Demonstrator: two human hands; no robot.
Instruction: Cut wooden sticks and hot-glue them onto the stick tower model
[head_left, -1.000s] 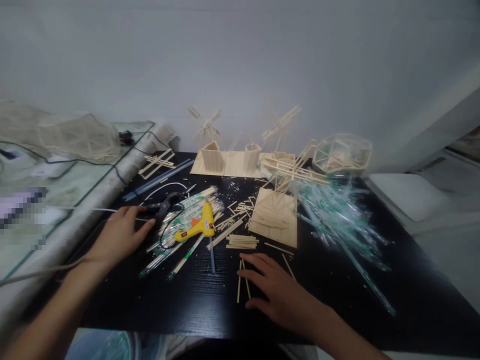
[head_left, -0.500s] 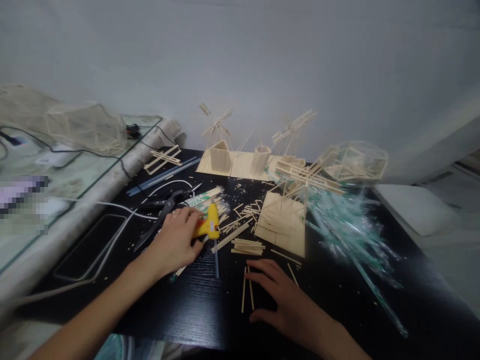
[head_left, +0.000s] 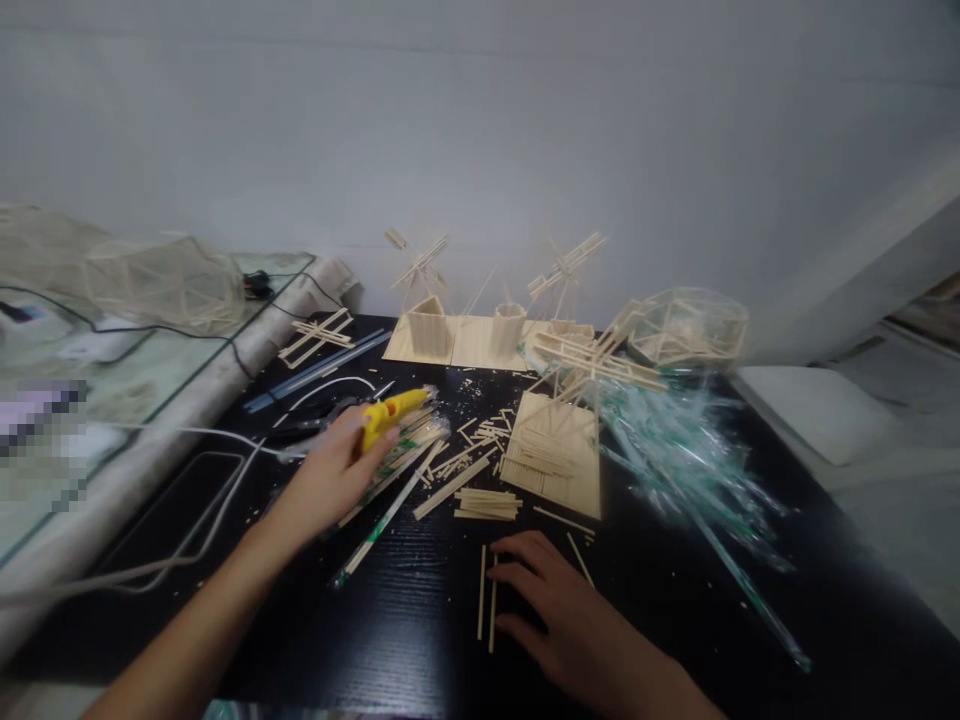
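My left hand [head_left: 341, 470] is closed around the handle of a yellow hot glue gun [head_left: 391, 410]. Its nozzle points right and away from me, above a plastic-wrapped bundle of wooden sticks [head_left: 409, 450]. My right hand [head_left: 544, 595] rests low over the black table with its fingers apart. Its fingertips touch or nearly touch one thin wooden stick [head_left: 493, 610]. A second stick [head_left: 481, 592] lies roughly parallel, just to the left. Beyond that hand is a small stack of short sticks [head_left: 487, 503].
A windmill-like stick model on a wooden board [head_left: 555, 480] stands ahead, with more models on boards [head_left: 480, 345] behind. Green-and-clear plastic wrapping [head_left: 682, 440] covers the right side. White cable [head_left: 225, 500] and blue strips [head_left: 315, 370] lie left.
My left hand has lifted the glue gun and turned it from nozzle-down to pointing away from me. My right hand stays by the two sticks, which now lie more parallel.
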